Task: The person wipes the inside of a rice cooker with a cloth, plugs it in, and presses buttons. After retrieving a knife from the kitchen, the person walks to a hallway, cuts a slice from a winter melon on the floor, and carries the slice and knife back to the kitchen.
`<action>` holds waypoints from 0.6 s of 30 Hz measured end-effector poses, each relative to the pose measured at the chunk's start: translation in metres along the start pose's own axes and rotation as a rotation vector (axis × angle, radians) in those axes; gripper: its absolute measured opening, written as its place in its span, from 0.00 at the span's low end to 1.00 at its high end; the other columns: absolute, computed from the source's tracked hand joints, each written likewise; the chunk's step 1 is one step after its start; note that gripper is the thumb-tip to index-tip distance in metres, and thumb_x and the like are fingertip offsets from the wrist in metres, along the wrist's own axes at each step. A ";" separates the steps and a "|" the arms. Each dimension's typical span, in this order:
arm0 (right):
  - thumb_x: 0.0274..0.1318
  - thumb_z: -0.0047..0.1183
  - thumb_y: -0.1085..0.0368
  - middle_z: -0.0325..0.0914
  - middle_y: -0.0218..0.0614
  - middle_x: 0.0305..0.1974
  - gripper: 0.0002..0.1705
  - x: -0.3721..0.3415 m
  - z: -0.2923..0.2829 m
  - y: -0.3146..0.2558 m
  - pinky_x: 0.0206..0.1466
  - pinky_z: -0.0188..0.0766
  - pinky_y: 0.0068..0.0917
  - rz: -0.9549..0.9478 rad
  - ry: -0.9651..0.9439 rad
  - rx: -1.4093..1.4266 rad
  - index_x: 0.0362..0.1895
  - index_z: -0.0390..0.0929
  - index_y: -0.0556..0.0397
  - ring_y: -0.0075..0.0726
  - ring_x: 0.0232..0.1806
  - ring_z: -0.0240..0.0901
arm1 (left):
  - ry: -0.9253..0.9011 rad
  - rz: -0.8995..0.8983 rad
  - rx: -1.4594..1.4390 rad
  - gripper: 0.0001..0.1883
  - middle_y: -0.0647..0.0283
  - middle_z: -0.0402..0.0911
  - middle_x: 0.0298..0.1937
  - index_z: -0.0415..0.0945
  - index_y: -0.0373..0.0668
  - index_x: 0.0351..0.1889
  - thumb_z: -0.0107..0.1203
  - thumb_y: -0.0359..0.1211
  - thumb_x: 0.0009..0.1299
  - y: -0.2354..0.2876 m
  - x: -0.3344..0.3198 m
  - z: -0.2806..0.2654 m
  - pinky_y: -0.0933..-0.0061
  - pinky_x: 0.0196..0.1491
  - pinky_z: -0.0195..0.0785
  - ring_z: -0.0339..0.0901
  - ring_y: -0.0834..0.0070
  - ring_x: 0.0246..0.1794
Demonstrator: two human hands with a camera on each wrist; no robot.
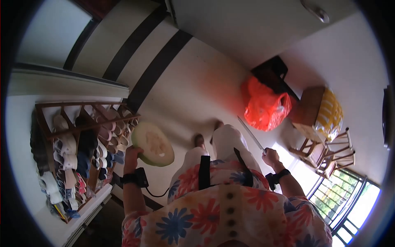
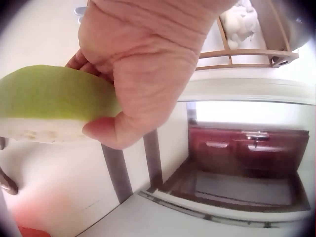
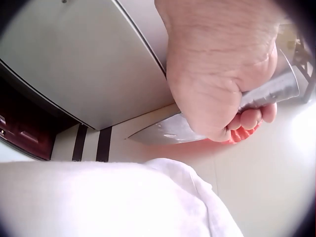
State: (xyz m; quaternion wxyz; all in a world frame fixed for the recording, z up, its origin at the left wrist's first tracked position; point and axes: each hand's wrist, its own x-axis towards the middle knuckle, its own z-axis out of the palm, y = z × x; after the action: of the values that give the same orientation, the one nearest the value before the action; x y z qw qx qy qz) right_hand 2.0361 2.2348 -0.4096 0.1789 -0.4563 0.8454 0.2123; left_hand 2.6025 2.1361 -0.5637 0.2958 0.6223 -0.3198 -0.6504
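Observation:
A large cut piece of green-skinned melon or gourd (image 1: 153, 144), its pale seeded face showing, hangs from my left hand (image 1: 133, 158). In the left wrist view the left hand (image 2: 143, 74) grips the edge of the green piece (image 2: 54, 96), thumb on the pale cut side and fingers behind the rind. My right hand (image 1: 271, 158) holds a long knife (image 1: 250, 135) by its handle, blade pointing forward. The right wrist view shows the right hand (image 3: 222, 74) with fingers curled round the metal handle (image 3: 271, 93), the blade (image 3: 168, 129) extending left.
A shoe rack (image 1: 88, 129) full of shoes stands at the left. To the right are a red plastic bag (image 1: 267, 105), a cardboard box (image 1: 308, 107) with yellow wrapping, and small wooden stools (image 1: 325, 154). A barred window (image 1: 339, 193) is at the lower right.

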 end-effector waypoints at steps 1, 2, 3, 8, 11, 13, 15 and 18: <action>0.47 0.49 0.61 0.78 0.46 0.34 0.12 0.016 -0.018 -0.014 0.44 0.71 0.42 0.003 -0.034 -0.027 0.35 0.77 0.51 0.53 0.39 0.75 | 0.004 0.141 0.058 0.12 0.69 0.71 0.20 0.74 0.33 0.27 0.52 0.35 0.51 -0.003 0.014 -0.005 0.82 0.22 0.54 0.64 0.83 0.18; 0.47 0.48 0.61 0.78 0.46 0.36 0.13 0.029 -0.033 -0.035 0.46 0.71 0.42 0.008 -0.069 -0.053 0.38 0.77 0.51 0.53 0.42 0.74 | 0.009 0.283 0.118 0.12 0.69 0.70 0.20 0.74 0.33 0.27 0.52 0.34 0.50 -0.006 0.032 -0.017 0.81 0.22 0.54 0.64 0.83 0.17; 0.47 0.48 0.61 0.78 0.47 0.37 0.14 0.045 -0.045 -0.051 0.46 0.71 0.42 -0.017 -0.064 -0.071 0.38 0.77 0.50 0.53 0.42 0.74 | 0.092 -0.015 -0.186 0.11 0.69 0.69 0.19 0.74 0.34 0.27 0.53 0.33 0.50 0.010 0.044 -0.020 0.81 0.21 0.54 0.64 0.83 0.17; 0.46 0.49 0.60 0.78 0.48 0.36 0.14 0.168 -0.113 -0.114 0.46 0.70 0.44 -0.153 -0.080 -0.133 0.38 0.78 0.50 0.53 0.42 0.75 | 0.166 0.077 -0.043 0.09 0.70 0.72 0.22 0.75 0.38 0.27 0.54 0.30 0.47 0.016 0.097 -0.041 0.80 0.22 0.55 0.66 0.82 0.20; 0.45 0.49 0.61 0.78 0.48 0.34 0.13 0.229 -0.182 -0.191 0.46 0.71 0.44 -0.257 -0.026 -0.164 0.36 0.78 0.51 0.54 0.40 0.75 | 0.295 -0.158 -0.501 0.14 0.74 0.73 0.24 0.76 0.42 0.31 0.54 0.29 0.43 0.075 0.114 -0.034 0.79 0.24 0.52 0.64 0.84 0.21; 0.44 0.49 0.61 0.78 0.49 0.35 0.14 0.256 -0.229 -0.254 0.46 0.71 0.45 -0.308 -0.062 -0.245 0.37 0.77 0.51 0.55 0.41 0.75 | 0.357 -0.186 -0.514 0.14 0.74 0.73 0.24 0.76 0.43 0.31 0.54 0.29 0.43 0.097 0.116 -0.043 0.79 0.25 0.50 0.63 0.83 0.21; 0.44 0.50 0.61 0.77 0.49 0.35 0.14 0.286 -0.266 -0.312 0.46 0.70 0.45 -0.377 -0.027 -0.265 0.37 0.76 0.51 0.55 0.41 0.74 | 0.380 -0.208 -0.516 0.16 0.74 0.74 0.26 0.76 0.44 0.33 0.55 0.31 0.42 0.116 0.130 -0.054 0.79 0.27 0.47 0.62 0.82 0.22; 0.44 0.50 0.60 0.77 0.50 0.36 0.15 0.330 -0.308 -0.392 0.46 0.70 0.46 -0.460 0.016 -0.255 0.37 0.76 0.51 0.55 0.42 0.74 | 0.480 -0.239 -0.497 0.17 0.74 0.73 0.26 0.77 0.45 0.33 0.55 0.31 0.41 0.141 0.159 -0.062 0.78 0.29 0.48 0.62 0.82 0.23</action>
State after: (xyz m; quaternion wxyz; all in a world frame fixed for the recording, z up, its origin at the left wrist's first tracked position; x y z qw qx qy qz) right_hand 2.1638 1.6513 -0.3896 0.1568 -0.6572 0.6871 0.2673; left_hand 2.6545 1.9211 -0.5527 0.4265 0.6991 0.0014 -0.5738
